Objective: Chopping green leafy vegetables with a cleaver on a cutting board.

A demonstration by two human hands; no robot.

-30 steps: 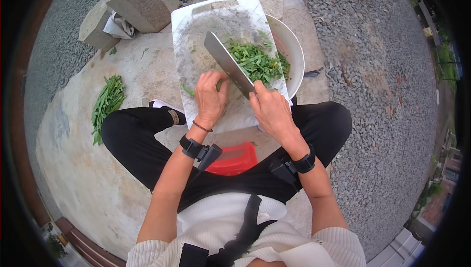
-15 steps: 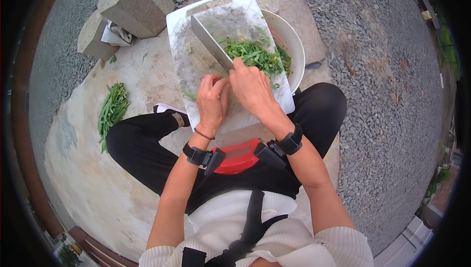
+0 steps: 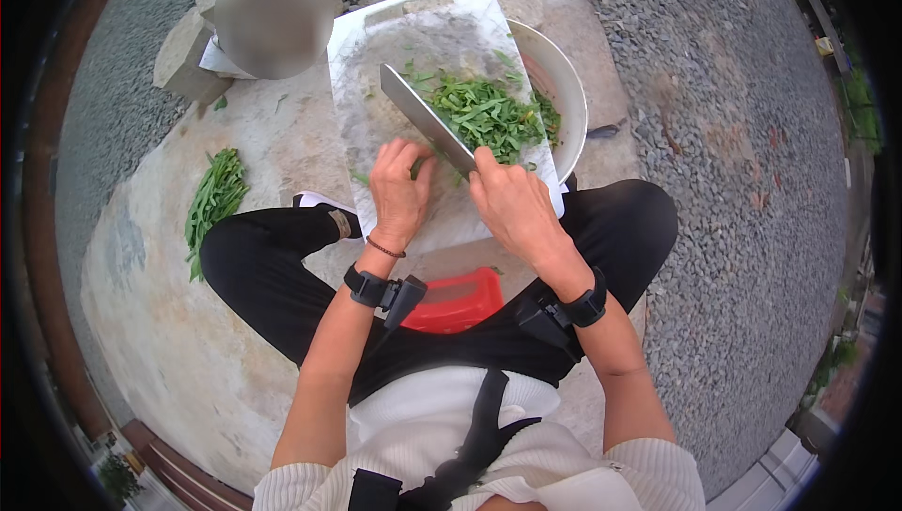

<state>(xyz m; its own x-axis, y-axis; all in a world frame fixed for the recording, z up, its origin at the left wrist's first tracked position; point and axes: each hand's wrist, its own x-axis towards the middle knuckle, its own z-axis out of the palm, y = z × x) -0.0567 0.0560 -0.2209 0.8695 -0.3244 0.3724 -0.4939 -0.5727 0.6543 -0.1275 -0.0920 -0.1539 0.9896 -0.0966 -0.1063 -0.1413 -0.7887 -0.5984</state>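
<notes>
My right hand (image 3: pixel 517 206) grips a cleaver (image 3: pixel 423 119), its broad blade slanting up and to the left over the white marbled cutting board (image 3: pixel 376 51). Just left of the handle, my left hand (image 3: pixel 399 193) rests on the board with curled fingers. A bit of green shows between its thumb and fingers, mostly hidden. To the right of the blade lies a loose heap of chopped leafy greens (image 3: pixel 493 116), spreading to the board's right edge. Under that edge stands a white basin (image 3: pixel 570 88) with more cut greens inside.
A bundle of uncut greens (image 3: pixel 218 192) lies on the stone slab (image 3: pixel 169 323) at left. Concrete blocks (image 3: pixel 188 55) stand at the far left. Between my legs sits a red plastic container (image 3: pixel 456 302). Gravel (image 3: pixel 733 229) surrounds the slab.
My right hand has shifted right and toward me with the cleaver, opening a gap from my left hand. My left hand has moved slightly left, its fingers still curled.
</notes>
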